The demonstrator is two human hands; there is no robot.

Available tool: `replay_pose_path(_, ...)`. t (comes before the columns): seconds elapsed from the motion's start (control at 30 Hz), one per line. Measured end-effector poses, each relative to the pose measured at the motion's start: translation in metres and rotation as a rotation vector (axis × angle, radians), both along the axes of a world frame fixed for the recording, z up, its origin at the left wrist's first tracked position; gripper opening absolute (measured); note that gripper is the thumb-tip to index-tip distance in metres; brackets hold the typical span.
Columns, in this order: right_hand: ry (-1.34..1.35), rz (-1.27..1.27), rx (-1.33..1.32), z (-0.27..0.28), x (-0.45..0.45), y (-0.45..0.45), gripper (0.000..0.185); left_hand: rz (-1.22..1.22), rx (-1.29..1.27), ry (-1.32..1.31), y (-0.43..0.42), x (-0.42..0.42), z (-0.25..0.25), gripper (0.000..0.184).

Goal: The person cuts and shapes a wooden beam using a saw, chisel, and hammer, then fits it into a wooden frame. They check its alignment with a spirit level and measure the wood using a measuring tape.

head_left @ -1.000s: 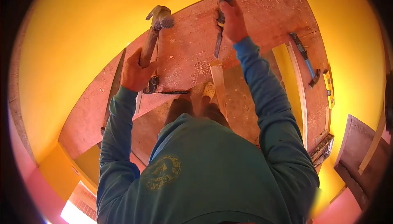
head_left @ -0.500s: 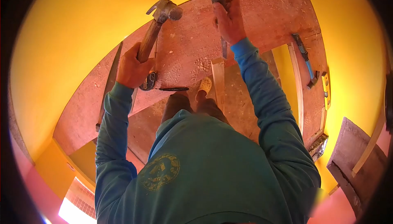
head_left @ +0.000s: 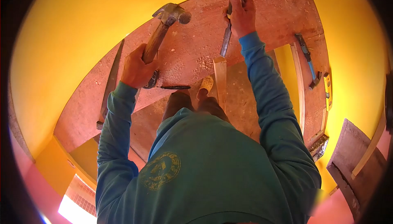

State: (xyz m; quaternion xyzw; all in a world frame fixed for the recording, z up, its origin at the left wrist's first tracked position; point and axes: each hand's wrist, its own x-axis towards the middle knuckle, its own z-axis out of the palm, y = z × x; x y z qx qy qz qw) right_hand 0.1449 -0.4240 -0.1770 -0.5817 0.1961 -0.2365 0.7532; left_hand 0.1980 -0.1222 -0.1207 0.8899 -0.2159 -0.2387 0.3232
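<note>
A wooden-handled claw hammer (head_left: 156, 39) is in my left hand (head_left: 137, 69), its metal head raised up and to the right. My right hand (head_left: 244, 18) grips a chisel (head_left: 226, 39) by its dark handle. The chisel's blade slants down, with its tip at or just above the end of a pale wooden strip (head_left: 220, 76); I cannot tell whether they touch. That strip juts from the edge of the dusty wooden work surface (head_left: 180, 47) toward my legs. Below my left hand, a tape measure (head_left: 153, 79) is partly hidden.
A handsaw (head_left: 112, 82) lies at the left of the surface. On the right are a second hammer with a blue shaft (head_left: 310, 62) and a yellow spirit level (head_left: 328, 91). A dark slim object (head_left: 176, 87) lies near the front edge. Wood chips are scattered about.
My right hand has moved right and tilted the chisel, so more of its blade shows. My left hand has shifted slightly right with the hammer.
</note>
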Motion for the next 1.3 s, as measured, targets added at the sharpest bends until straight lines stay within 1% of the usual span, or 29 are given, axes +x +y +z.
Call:
replay_pose_path(0.07,-0.037,0.069,0.019,-0.001,0.003,-0.007,0.033,-0.006,0.016,0.017,0.0,0.0,0.0,0.034)
replay_pose_path(0.17,0.103,0.06,0.162,0.004,0.006,-0.009,0.043,-0.008,0.043,0.013,0.002,-0.002,0.002,0.035)
replay_pose_path(0.27,0.264,0.156,0.168,0.01,0.007,-0.002,0.052,-0.012,0.027,-0.014,0.005,-0.003,-0.003,0.036)
replay_pose_path(0.37,0.256,0.325,0.287,0.012,0.006,0.011,0.057,-0.01,0.043,0.005,0.006,-0.002,-0.002,0.036)
replay_pose_path(0.4,0.248,0.333,0.233,0.012,0.007,0.016,0.062,-0.001,0.039,0.019,0.007,-0.001,-0.003,0.036)
replay_pose_path(0.5,0.182,0.324,0.157,0.007,0.008,0.022,0.064,-0.007,0.061,0.015,0.007,0.002,0.002,0.036)
replay_pose_path(0.63,0.213,0.326,0.247,0.005,0.007,0.022,0.067,-0.001,0.095,0.062,0.008,0.004,0.001,0.036)
replay_pose_path(0.7,0.215,0.323,0.269,0.003,0.009,0.023,0.068,-0.007,0.068,0.036,0.009,0.003,-0.002,0.035)
replay_pose_path(0.83,0.221,0.309,0.282,0.0,0.01,0.024,0.067,-0.02,0.04,0.007,0.01,0.001,-0.003,0.035)
replay_pose_path(1.1,0.216,0.291,0.279,-0.002,0.007,0.024,0.065,-0.033,0.067,0.014,0.009,-0.001,-0.001,0.031)
replay_pose_path(1.3,0.238,0.275,0.248,-0.003,0.005,0.025,0.068,-0.045,0.038,-0.018,0.009,-0.002,-0.004,0.03)
